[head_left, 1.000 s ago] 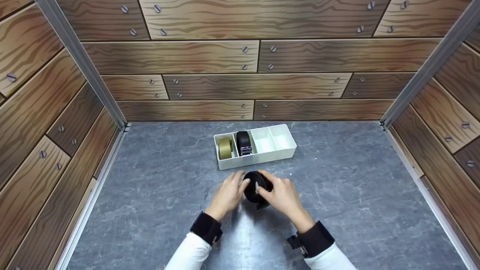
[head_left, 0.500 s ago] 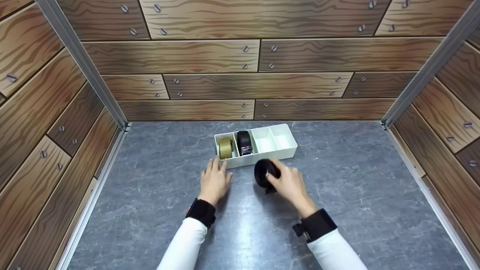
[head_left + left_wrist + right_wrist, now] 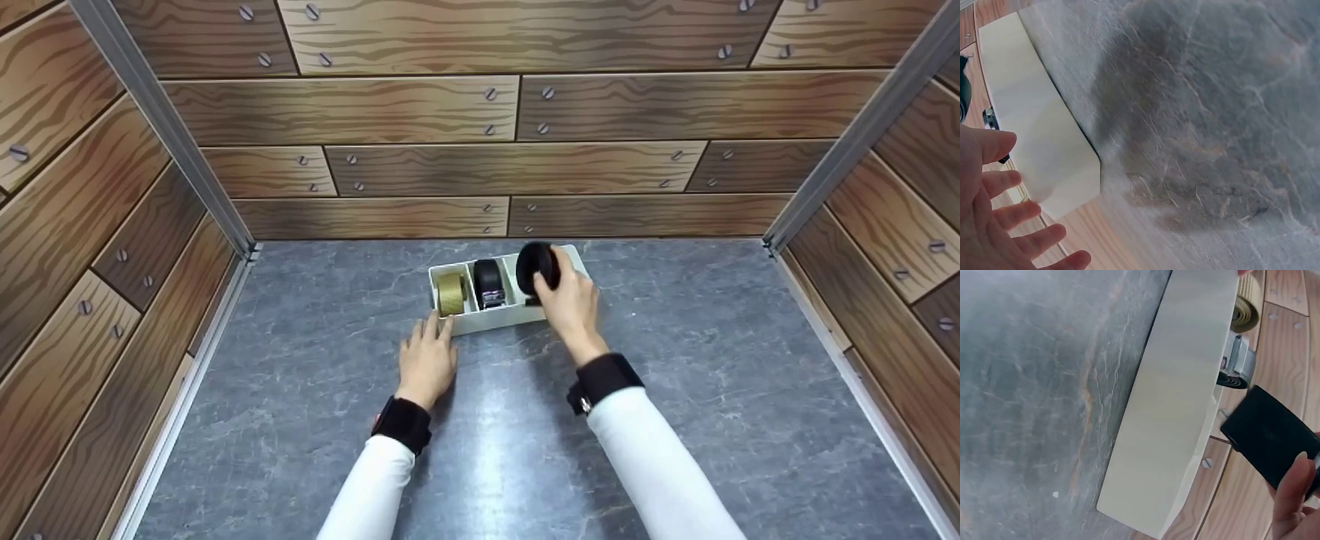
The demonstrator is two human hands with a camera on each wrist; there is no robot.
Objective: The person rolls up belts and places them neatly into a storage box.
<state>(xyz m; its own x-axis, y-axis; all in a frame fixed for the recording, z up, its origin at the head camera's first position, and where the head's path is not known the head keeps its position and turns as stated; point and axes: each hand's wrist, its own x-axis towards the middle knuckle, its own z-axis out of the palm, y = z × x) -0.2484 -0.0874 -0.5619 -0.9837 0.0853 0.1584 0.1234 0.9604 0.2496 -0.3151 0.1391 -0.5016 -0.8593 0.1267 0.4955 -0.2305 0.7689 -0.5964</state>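
A coiled black belt (image 3: 527, 270) is held in my right hand (image 3: 574, 306), thumb at its near side, above the right part of the white divided box (image 3: 495, 321). In the right wrist view the belt's dark broad side (image 3: 1266, 433) shows above the box's rim, tilted. My left hand (image 3: 427, 361) touches the box's front left corner with its fingers extended. In the leftmost compartment sits a gold woven belt (image 3: 451, 295), rolled up. Beside it, in the second compartment, stands a rolled black belt with a shiny buckle (image 3: 490, 283). My right hand and its belt partly hide the right-hand compartments.
The grey marbled floor (image 3: 322, 375) spreads around the box. Wood-patterned walls (image 3: 420, 169) enclose it at the back and both sides, with metal strips (image 3: 169, 135) along the corners. The box stands near the back wall.
My right hand has carried the coiled belt from the floor in front up over the box. My left hand left that belt and moved left to the box's front corner.
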